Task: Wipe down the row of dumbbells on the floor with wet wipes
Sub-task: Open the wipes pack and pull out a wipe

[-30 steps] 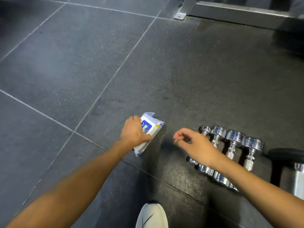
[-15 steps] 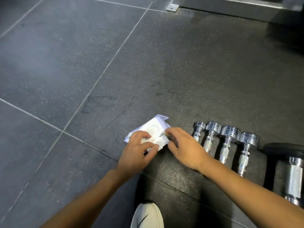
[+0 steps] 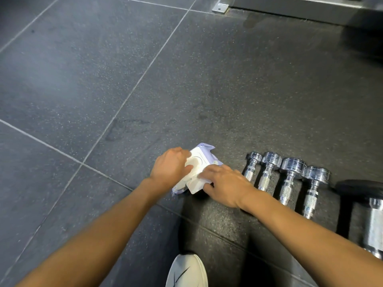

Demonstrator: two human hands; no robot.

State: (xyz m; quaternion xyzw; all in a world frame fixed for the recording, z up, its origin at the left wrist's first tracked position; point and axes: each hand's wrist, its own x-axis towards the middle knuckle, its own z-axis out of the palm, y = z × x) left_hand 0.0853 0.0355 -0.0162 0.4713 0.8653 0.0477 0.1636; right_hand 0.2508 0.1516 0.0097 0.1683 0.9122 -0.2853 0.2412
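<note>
Head view, and we have movement at the pack of wipes (image 3: 204, 157). 1 second ago the left hand (image 3: 171, 168) held it up on edge, label showing, while the right hand (image 3: 226, 183) hung loose in the air over the dumbbells (image 3: 290, 177). Now the pack lies flat on the dark floor (image 3: 103, 79), just left of the row, and both hands are on it.

The left hand's fingers curl round the pack's left side, thumb pressed on top, pinning it. The right hand has come across, and the white lid (image 3: 194, 186) now stands lifted toward the person, fingers laid over it and thumb at its edge, pinching it as far as I can see.

So the pack is being opened. No wipe is out yet. All 4 small chrome dumbbells sit untouched, side by side, with a bigger black-ended dumbbell (image 3: 373, 214) at the far right. A white shoe (image 3: 186, 270) shows at the bottom. I judge the task barely started: pulling a wipe comes next.
</note>
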